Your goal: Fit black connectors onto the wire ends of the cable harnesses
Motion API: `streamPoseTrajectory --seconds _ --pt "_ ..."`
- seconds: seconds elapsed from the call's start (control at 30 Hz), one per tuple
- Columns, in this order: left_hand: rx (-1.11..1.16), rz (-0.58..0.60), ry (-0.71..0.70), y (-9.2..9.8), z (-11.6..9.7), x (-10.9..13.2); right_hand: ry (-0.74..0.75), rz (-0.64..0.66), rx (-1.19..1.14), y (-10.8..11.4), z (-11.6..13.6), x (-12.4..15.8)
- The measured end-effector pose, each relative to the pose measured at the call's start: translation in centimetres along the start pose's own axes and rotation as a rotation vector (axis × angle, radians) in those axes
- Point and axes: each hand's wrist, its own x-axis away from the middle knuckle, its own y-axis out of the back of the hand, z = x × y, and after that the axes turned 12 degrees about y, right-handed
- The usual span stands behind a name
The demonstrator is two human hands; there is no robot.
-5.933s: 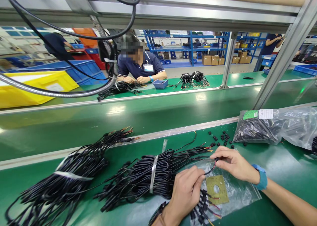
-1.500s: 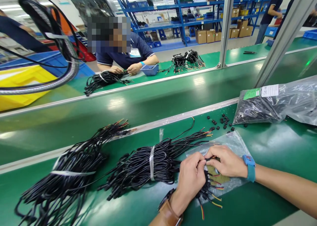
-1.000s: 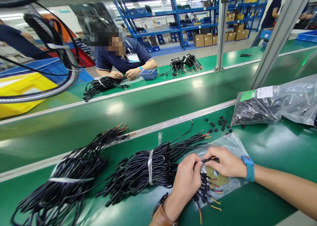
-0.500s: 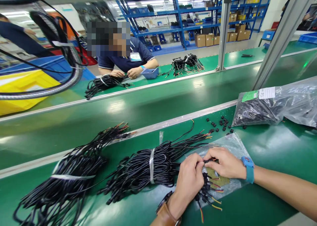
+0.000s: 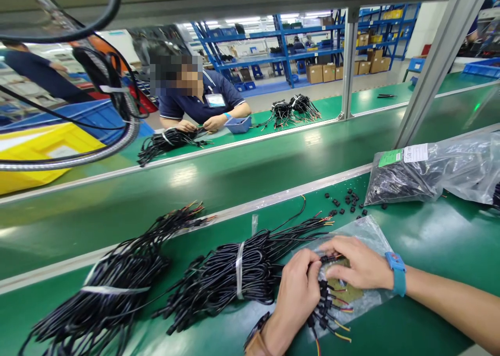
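I am pinching a small black connector (image 5: 325, 259) between both hands: my left hand (image 5: 297, 291) is curled closed with fingertips on its near end, my right hand (image 5: 357, 265) is clamped on its far end, and the two hands are meeting over the clear plastic sheet (image 5: 371, 231). That sheet is my landmark. Finished connector ends (image 5: 326, 309) with red and yellow wires are lying on the sheet's near edge, just below my left hand. A brown pad (image 5: 347, 292) is lying on the sheet under my right hand. A banded cable bundle (image 5: 230, 278) is lying just left of the sheet, its stripped ends reaching onto it. A second, larger bundle (image 5: 113, 288) is lying well left of the sheet. Loose black housings (image 5: 347, 202) are lying scattered just beyond the sheet. A bag of parts (image 5: 422, 176) is lying beyond and right of the sheet. Far beyond, across the green belt (image 5: 234, 174), a co-worker's hands (image 5: 203, 124) are resting on another bundle.
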Motion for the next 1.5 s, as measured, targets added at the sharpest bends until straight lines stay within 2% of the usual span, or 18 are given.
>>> streamPoseTrajectory --seconds 0.07,0.17,0.3,0.47,0.6,0.83,0.9,1.0,1.13,1.27,1.33,1.43,1.5 --pt "0.001 -0.007 0.000 0.1 -0.1 0.1 0.014 -0.113 0.052 1.5 -0.4 -0.1" --pt "0.007 -0.017 -0.010 0.1 -0.2 0.1 -0.049 -0.255 0.309 4.0 -2.2 -0.3" --pt "0.010 -0.023 -0.020 0.0 -0.2 0.1 -0.154 -0.210 0.629 5.7 -4.7 -0.3" --pt "0.002 -0.040 -0.060 0.3 -0.6 0.3 -0.141 -0.170 0.678 5.1 -4.8 -0.1" --pt "-0.116 -0.077 -0.204 0.6 -1.0 0.7 -0.138 -0.139 0.727 4.9 -4.5 -0.1" --pt "-0.487 -0.336 -0.327 0.5 0.0 -0.2 -0.172 -0.074 0.853 5.5 -6.2 0.5" --pt "-0.623 -0.360 -0.322 0.6 0.4 -0.6 -0.181 -0.079 0.851 5.5 -6.3 0.5" --pt "-0.724 -0.320 -0.255 0.7 0.5 -1.0 -0.198 -0.073 0.839 5.6 -6.1 0.5" --pt "-0.702 -0.341 -0.219 0.9 0.2 -1.1 -0.228 -0.042 0.830 5.6 -5.8 0.3" --pt "-0.557 -0.438 -0.319 1.5 -0.2 -1.2 -0.249 -0.030 0.826 5.5 -5.5 0.1" --pt "-0.476 -0.413 -0.404 1.9 -0.2 -1.2 -0.252 -0.028 0.822 5.5 -5.4 0.0" --pt "-0.393 -0.284 -0.523 2.4 -0.2 -1.1 -0.261 -0.012 0.815 5.8 -5.4 0.1" --pt "-0.387 -0.198 -0.554 2.5 -0.2 -0.9 -0.269 0.004 0.810 5.9 -5.5 0.1"
